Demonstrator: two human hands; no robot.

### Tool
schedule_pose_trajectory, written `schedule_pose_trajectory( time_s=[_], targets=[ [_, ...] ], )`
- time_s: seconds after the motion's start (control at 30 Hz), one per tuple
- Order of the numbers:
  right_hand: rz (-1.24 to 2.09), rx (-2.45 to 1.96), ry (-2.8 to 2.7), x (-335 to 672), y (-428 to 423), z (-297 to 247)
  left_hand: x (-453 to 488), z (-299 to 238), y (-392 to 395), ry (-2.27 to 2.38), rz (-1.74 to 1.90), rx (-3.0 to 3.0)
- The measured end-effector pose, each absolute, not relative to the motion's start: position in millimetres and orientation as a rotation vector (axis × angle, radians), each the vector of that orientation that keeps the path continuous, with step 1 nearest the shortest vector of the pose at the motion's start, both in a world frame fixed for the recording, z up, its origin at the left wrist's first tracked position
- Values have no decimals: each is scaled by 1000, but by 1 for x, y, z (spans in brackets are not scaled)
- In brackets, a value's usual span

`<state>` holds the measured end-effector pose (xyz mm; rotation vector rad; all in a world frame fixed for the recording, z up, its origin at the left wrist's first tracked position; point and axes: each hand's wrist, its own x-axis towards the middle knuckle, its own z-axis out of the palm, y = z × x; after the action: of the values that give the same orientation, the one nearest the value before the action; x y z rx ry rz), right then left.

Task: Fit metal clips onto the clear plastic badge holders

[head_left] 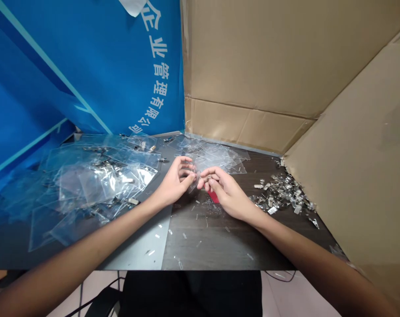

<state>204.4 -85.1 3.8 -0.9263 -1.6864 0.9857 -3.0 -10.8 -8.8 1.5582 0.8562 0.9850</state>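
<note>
Near the middle of the table, my left hand [175, 182] has its fingers curled round a clear plastic sleeve [194, 181], which is bent between thumb and fingers. Just to its right, my right hand [231, 193] pinches a small metal clip [209, 178] between thumb and forefinger. The two hands are close together, fingertips almost meeting at the sleeve. A red object [213, 196] lies beneath my right hand, partly hidden by it. A loose stack of clear plastic sleeves [216, 154] lies just behind the hands.
To the left spreads a large heap of clear sleeves [87, 185], several with metal clips. A pile of metal clips [282, 193] lies at right beside the cardboard wall [352, 176]. Small clear strips [184, 236] are scattered across the table. A blue printed panel [120, 66] stands behind.
</note>
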Motion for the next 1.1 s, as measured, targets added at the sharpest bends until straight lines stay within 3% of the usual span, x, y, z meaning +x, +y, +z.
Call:
schedule_pose_trajectory(
  time_s=[0.43, 1.1],
  targets=[
    [1401, -959, -1254, 211, -75, 0, 0, -3, -17, 896, 987, 1542],
    [1367, -1007, -1057, 211, -75, 0, 3, -6, -21, 845, 935, 1425]
  ],
)
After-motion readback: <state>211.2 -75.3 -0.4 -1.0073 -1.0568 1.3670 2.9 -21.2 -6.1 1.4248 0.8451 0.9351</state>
